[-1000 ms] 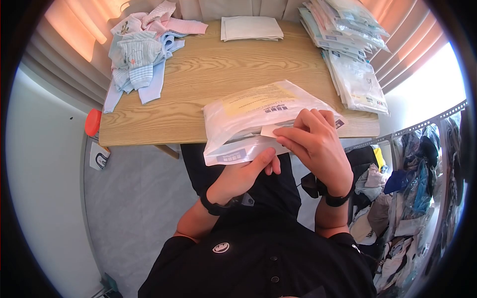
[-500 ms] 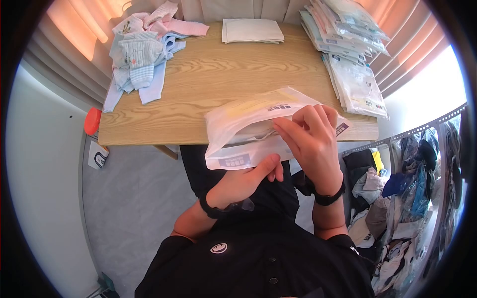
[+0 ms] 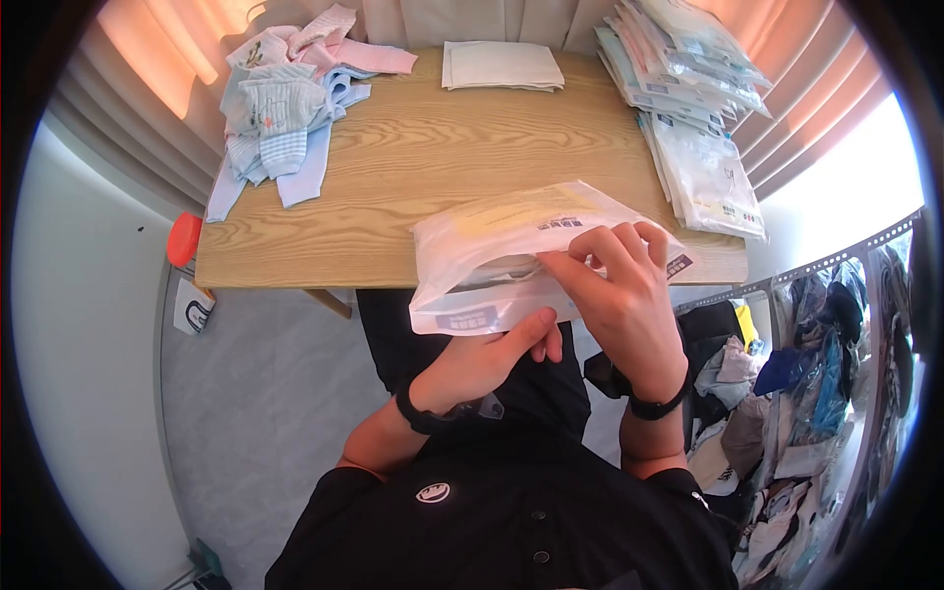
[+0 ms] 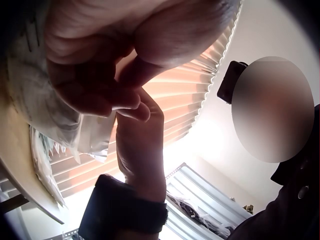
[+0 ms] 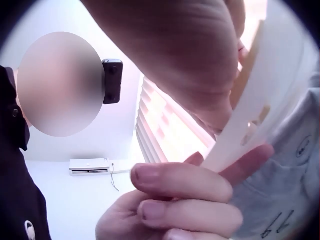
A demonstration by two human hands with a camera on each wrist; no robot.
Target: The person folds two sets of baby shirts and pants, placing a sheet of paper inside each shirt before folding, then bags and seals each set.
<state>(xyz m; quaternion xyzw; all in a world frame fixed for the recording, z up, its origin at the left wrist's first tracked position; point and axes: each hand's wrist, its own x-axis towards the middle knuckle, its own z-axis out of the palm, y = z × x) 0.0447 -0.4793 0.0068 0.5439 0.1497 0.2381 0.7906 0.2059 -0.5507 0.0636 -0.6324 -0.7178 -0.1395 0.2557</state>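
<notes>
A white plastic bag (image 3: 526, 211) with a yellow printed panel and a purple label lies over the table's near edge, its slit gaping toward me. Pale folded contents (image 3: 487, 278) show inside the opening. My left hand (image 3: 487, 364) grips the bag's near lip from below, thumb on top; in the right wrist view its curled fingers (image 5: 187, 182) sit beside the white plastic edge. At the opening's upper edge, my right hand (image 3: 629, 305) pinches the plastic between thumb and forefinger. The left wrist view shows bag folds (image 4: 55, 120) beyond the nearer hand.
Pink and blue baby clothes (image 3: 280, 108) are heaped at the table's back left. A folded white sheet (image 3: 501, 65) lies at the back. Packaged bags (image 3: 698, 157) are stacked on the right. To my right stands a rack (image 3: 816, 364) with clothing; a red-topped item (image 3: 184, 239) is at the left edge.
The bag's opening has widened and its top has tipped nearer to me. The white flap pinched by the right hand no longer shows; that hand now holds the upper edge. Left grip stays.
</notes>
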